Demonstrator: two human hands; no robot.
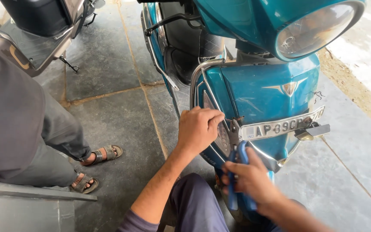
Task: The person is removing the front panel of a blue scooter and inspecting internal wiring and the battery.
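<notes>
A teal scooter (258, 86) stands in front of me, seen from its front. My left hand (199, 128) is closed at the left end of the white number plate (282, 125), fingertips pinched by the small fastener there. My right hand (250, 177) grips blue-handled pliers (237, 172) just below, with the metal jaws pointing up at the plate's left bracket. The jaw tips are partly hidden by the bracket. What my left fingers pinch is too small to make out.
Another person in grey trousers and brown sandals (104, 154) sits at the left on a grey bench (31, 202). A second, dark scooter (35, 30) stands at the top left. Grey stone paving (121, 111) lies between them. My own knee (194, 202) is below my arms.
</notes>
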